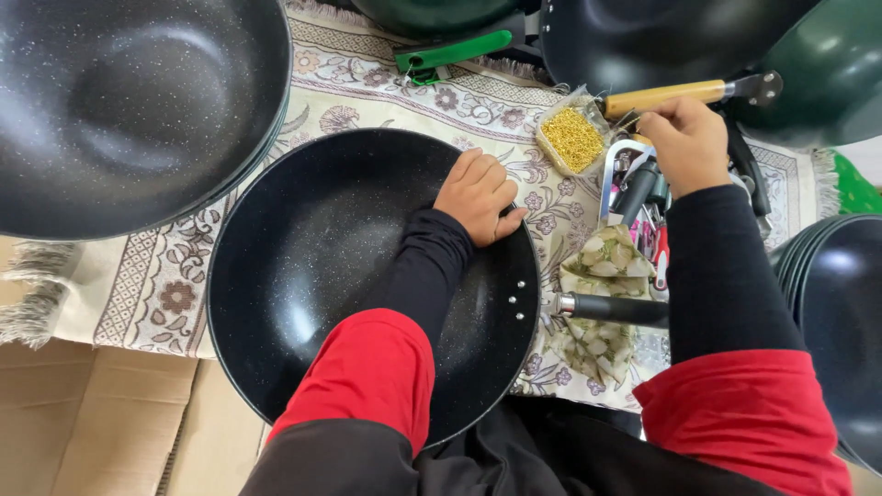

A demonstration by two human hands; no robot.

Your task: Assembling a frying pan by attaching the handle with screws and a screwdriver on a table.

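Note:
A black speckled wok [312, 266] lies in front of me on a patterned cloth [165, 294], its dark handle [611, 309] pointing right. My left hand [478, 195] rests curled on the wok's far rim and grips it. My right hand [684, 142] hovers over a pile of small tools [638, 197], fingers pinched together; what they hold is too small to tell. A clear bag of small gold-coloured parts [574, 138] lies just left of that hand.
Another black wok [129, 110] fills the upper left. Dark pans sit at the top, one with a wooden handle [666, 94], one with a green handle [450, 53]. Stacked pans [841, 312] stand at the right. A floral rag [602, 266] lies under the handle. Cardboard [101, 422] is at lower left.

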